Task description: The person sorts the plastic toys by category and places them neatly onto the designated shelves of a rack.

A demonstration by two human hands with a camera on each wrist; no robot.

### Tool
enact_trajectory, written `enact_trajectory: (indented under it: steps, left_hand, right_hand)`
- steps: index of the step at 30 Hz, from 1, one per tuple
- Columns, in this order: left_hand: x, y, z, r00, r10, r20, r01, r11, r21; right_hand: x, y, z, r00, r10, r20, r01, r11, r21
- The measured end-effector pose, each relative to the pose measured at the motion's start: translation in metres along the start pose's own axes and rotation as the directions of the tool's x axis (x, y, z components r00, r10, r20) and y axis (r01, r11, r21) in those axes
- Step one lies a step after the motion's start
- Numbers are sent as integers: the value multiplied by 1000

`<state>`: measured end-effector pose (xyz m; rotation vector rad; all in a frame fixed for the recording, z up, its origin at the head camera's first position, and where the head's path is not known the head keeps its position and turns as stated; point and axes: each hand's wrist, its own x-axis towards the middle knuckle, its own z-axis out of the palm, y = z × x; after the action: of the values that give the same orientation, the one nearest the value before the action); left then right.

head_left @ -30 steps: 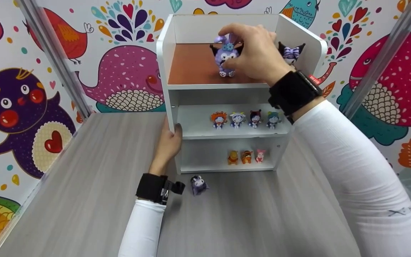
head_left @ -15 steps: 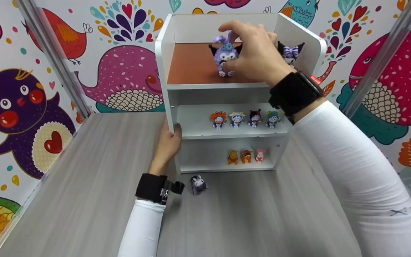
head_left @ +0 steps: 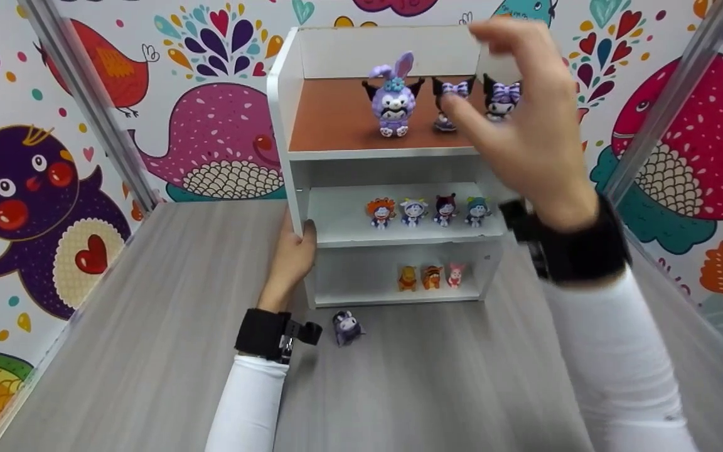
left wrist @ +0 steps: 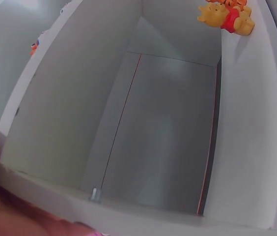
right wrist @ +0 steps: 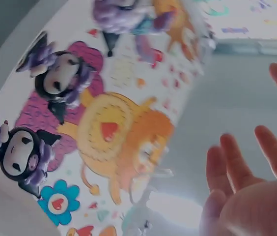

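Observation:
A white toy shelf (head_left: 393, 242) stands on the grey table. My left hand (head_left: 291, 254) grips its left side panel, thumb on the front edge; the other fingers are mostly hidden behind it. On the brown top board a purple figurine with rabbit ears (head_left: 393, 103) stands upright, left of two black-eared figurines with striped bows. My right hand (head_left: 534, 125) is in the air in front of the top right, fingers apart, holding nothing. It partly covers the middle bow figurine (head_left: 443, 119) and the right bow figurine (head_left: 501, 103). All three also appear, tilted, in the right wrist view.
Several small costumed figurines (head_left: 413, 212) stand in a row on the middle shelf. Pooh (head_left: 407, 278), Tigger (head_left: 432, 277) and Piglet (head_left: 455, 275) figurines stand on the bottom one. A dark purple figurine (head_left: 348, 327) lies on the table in front. Cartoon-printed walls (head_left: 223, 138) surround the table.
My right hand has let go of the rabbit-eared figurine and moved right, toward the camera. The figurine stays on the top board. The left hand keeps its hold on the panel.

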<state>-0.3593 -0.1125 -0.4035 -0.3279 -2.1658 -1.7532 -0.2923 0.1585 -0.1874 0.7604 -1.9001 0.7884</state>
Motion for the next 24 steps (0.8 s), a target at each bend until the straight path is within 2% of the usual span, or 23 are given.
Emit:
enact_trajectory:
  steps: [2, 4, 7, 10, 16, 20, 24]
  left_hand:
    - [-1, 0, -1, 1000, -7, -7, 7, 1000, -5]
    - [-2, 0, -2, 1000, -8, -11, 8, 1000, -7]
    - [-3, -1, -2, 1000, -4, -6, 4, 1000, 2]
    - [-3, -3, -1, 1000, 4, -1, -4, 1000, 4]
    - [-4, -3, 2, 1000, 1, -14, -1, 1000, 10]
    - [-4, -1, 3, 1000, -10, -5, 10, 1000, 25]
    - [-2, 3, -1, 1000, -3, -11, 3, 1000, 31]
  right_hand:
    - [-22, -3, -2, 998, -23, -53, 29, 993, 112]
    - [-45, -7, -1, 997, -2, -75, 17, 979, 203]
    - [-76, -10, -1, 995, 81, -55, -63, 959, 276]
    - [-98, -4, 4, 986, 165, -8, -156, 947, 282]
    - [-123, 15, 27, 969, 209, 128, -232, 950, 207]
    - [-133, 21, 39, 958, 194, 209, -228, 961, 155]
    - [-132, 21, 44, 949, 160, 273, -199, 972, 124]
